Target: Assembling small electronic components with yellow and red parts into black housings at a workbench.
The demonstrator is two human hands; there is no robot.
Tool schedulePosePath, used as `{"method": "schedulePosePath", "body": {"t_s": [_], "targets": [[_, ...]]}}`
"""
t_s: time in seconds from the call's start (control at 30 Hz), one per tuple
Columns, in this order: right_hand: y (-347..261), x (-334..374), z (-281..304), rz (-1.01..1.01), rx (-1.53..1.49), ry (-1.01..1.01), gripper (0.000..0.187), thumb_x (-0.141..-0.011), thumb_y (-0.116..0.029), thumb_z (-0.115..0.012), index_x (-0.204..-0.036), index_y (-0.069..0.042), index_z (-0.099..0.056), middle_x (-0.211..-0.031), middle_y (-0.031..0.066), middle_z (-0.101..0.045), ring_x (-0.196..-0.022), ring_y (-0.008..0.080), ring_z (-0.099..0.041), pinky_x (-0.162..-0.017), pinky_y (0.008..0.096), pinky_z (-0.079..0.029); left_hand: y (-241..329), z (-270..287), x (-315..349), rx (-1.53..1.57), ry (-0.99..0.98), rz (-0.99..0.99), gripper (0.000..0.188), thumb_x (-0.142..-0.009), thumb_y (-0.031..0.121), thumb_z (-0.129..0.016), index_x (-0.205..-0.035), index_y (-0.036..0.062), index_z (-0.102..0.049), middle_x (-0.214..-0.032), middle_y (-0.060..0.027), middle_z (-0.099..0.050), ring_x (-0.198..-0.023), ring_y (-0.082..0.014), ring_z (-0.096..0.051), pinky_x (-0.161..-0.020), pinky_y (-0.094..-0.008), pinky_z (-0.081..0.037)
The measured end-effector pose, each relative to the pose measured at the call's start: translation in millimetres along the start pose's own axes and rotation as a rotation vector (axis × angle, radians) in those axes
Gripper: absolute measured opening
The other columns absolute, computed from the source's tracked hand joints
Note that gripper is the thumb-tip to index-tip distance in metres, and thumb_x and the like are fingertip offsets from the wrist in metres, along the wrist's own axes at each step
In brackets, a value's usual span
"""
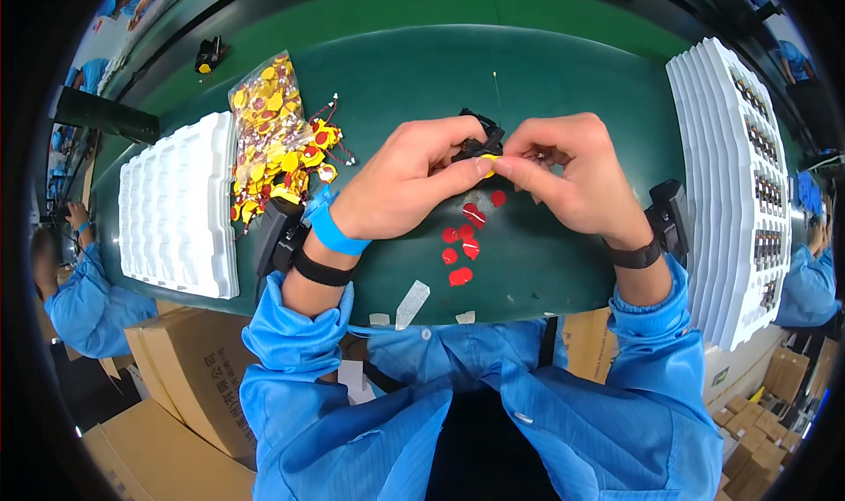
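Over the middle of the green table, my left hand (392,184) grips a small black plastic part (480,140), its thumb pressed against a yellow disc (489,168) on the part's near side. My right hand (568,171) is closed in a pinch, thumb and forefinger meeting at the same disc's edge. The right fingers hide whatever lies between their tips. Just below both hands, several round red pieces (475,216) are scattered on the table. To the left of my left hand lies a pile of yellow discs with red centres and thin wires (283,174).
A clear bag (264,92) of similar yellow discs lies behind the pile. White moulded trays stand at left (176,206) and stacked at right (700,184), the right stack holding dark parts. Another black part (209,54) sits far left. Cardboard boxes (189,369) stand below; co-workers flank both sides.
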State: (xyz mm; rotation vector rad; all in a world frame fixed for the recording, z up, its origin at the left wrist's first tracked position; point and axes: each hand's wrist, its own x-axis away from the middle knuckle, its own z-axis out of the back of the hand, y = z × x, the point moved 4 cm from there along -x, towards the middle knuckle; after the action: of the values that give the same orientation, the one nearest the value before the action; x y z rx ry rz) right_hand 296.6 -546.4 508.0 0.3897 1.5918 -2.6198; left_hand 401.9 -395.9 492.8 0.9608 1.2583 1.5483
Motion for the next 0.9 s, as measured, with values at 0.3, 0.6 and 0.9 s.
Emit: {"method": "schedulePosePath", "body": {"t_s": [0.3, 0.6, 0.9], "targets": [[11.7, -5.7, -16.2, -0.037, -0.493, 0.052, 0.038, -0.087, -0.008, -0.071, -0.122, 0.006, -0.062, -0.097, 0.0127, -0.07, -0.079, 0.0129, -0.067, -0.067, 0.026, -0.057, 9.0, -8.0, 6.2, 0.306, 0.176, -0.021, 0.015, -0.099, 0.014, -0.057, -0.097, -0.0003, -0.062, -0.067, 0.0038, -0.048, -0.054, -0.0029, -0.039, -0.048, -0.021, -0.028], [12.2, 1.5, -12.1, -0.082, -0.393, 0.184, 0.042, -0.088, -0.009, -0.073, -0.126, 0.004, -0.063, -0.097, 0.0105, -0.07, -0.082, 0.0113, -0.067, -0.071, 0.0251, -0.056, 2.1, -12.3, -3.4, 0.434, 0.231, -0.049, 0.013, -0.099, 0.013, -0.058, -0.101, 0.0005, -0.06, -0.067, 0.0046, -0.048, -0.053, -0.0022, -0.038, -0.047, -0.0207, -0.028], [19.2, -4.3, 2.9, -0.046, -0.641, -0.065, 0.072, -0.079, -0.008, -0.083, -0.142, -0.001, -0.049, -0.119, 0.0158, -0.065, -0.103, 0.0144, -0.064, -0.092, 0.0316, -0.055, 9.6, -15.7, -0.3, -0.182, 0.188, -0.127, 0.01, -0.092, 0.007, -0.065, -0.098, -0.0008, -0.061, -0.07, -0.0028, -0.057, -0.059, -0.0071, -0.051, -0.052, -0.0238, -0.039]]}}
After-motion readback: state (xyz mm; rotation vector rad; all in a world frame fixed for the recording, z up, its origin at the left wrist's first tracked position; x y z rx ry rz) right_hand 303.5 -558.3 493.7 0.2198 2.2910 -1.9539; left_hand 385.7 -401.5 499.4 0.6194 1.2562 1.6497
